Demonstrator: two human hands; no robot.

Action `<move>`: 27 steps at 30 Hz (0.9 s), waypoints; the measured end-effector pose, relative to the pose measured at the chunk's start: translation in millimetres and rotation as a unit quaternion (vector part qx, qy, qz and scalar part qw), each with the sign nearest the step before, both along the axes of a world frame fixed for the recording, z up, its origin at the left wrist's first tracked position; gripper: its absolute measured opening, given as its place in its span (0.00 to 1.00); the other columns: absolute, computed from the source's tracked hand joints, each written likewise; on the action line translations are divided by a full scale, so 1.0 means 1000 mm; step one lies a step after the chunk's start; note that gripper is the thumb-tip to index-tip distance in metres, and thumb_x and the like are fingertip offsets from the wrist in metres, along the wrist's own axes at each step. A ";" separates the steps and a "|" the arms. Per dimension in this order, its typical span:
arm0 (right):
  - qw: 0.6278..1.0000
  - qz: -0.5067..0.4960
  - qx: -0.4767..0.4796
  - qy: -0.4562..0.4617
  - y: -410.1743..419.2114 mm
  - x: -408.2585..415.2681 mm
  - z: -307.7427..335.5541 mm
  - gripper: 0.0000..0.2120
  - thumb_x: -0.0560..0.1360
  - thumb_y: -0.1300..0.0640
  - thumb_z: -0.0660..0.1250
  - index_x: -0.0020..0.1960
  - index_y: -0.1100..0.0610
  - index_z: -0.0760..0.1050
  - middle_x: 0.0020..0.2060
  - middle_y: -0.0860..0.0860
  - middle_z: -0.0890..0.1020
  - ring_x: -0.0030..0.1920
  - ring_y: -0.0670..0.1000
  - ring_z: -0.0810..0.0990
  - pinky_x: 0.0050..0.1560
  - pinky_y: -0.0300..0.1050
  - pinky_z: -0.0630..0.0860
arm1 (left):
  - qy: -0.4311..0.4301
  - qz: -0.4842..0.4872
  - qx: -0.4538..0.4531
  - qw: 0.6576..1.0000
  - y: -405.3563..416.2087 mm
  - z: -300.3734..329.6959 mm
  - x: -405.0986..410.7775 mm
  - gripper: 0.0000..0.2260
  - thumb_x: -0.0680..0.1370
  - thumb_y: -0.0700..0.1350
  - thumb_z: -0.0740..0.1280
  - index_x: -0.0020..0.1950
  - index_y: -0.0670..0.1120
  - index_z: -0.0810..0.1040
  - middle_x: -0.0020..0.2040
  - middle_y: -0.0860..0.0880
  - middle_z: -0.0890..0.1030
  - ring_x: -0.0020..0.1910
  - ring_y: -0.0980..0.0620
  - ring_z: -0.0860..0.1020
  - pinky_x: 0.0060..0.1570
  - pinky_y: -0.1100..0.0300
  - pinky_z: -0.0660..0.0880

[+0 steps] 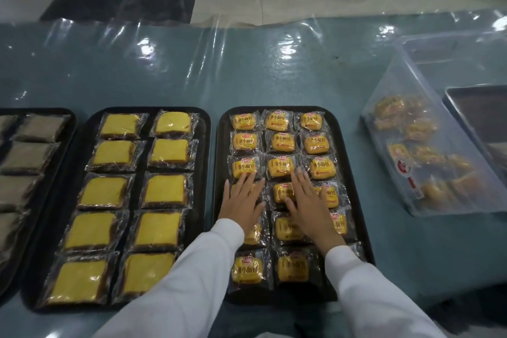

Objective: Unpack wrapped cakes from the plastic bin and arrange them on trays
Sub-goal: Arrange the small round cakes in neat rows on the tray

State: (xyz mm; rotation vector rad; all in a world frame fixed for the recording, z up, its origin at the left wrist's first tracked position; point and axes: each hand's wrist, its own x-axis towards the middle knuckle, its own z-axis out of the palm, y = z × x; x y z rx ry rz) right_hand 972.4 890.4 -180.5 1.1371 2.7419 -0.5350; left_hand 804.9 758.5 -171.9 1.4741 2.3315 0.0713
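Two flat, released hands rest on wrapped cakes atop a film-covered blue table.

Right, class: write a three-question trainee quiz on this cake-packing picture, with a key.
1. True or false: both hands, the left hand and the right hand, lie flat on the small wrapped orange cakes.
2. How many large yellow wrapped cake slices are on the middle black tray?
3. The clear plastic bin is: A empty; B holding cakes.

Key: 1 true; 2 ten; 3 B.
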 end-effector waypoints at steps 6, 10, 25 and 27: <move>0.999 0.032 0.004 -0.021 0.026 -0.020 -0.001 0.34 0.85 0.36 0.44 0.85 0.50 0.39 0.83 0.46 0.40 0.83 0.48 0.39 0.81 0.69 0.44 | 0.007 -0.039 -0.028 0.999 0.056 0.002 -0.010 0.29 0.86 0.62 0.48 0.83 0.55 0.41 0.84 0.52 0.42 0.82 0.47 0.38 0.78 0.34 0.42; 0.998 0.050 0.024 -0.033 0.028 -0.016 -0.008 0.33 0.85 0.35 0.41 0.85 0.51 0.43 0.84 0.47 0.43 0.83 0.49 0.44 0.79 0.69 0.41 | -0.006 -0.045 -0.055 0.997 0.075 -0.003 -0.008 0.29 0.86 0.62 0.47 0.84 0.53 0.45 0.84 0.54 0.43 0.83 0.49 0.39 0.76 0.33 0.34; 0.999 0.029 0.023 0.009 0.096 -0.065 0.000 0.30 0.86 0.40 0.49 0.84 0.51 0.53 0.83 0.47 0.53 0.83 0.49 0.46 0.80 0.69 0.44 | 0.013 -0.086 -0.016 0.996 0.104 -0.015 -0.045 0.31 0.83 0.64 0.56 0.83 0.53 0.55 0.85 0.52 0.47 0.83 0.49 0.41 0.79 0.35 0.41; 0.999 0.036 0.026 -0.002 0.097 -0.064 -0.003 0.31 0.85 0.39 0.48 0.84 0.51 0.52 0.83 0.47 0.52 0.83 0.49 0.47 0.80 0.71 0.45 | 0.013 -0.079 -0.001 0.997 0.101 -0.019 -0.044 0.28 0.84 0.63 0.55 0.82 0.55 0.58 0.85 0.51 0.46 0.83 0.48 0.41 0.79 0.36 0.41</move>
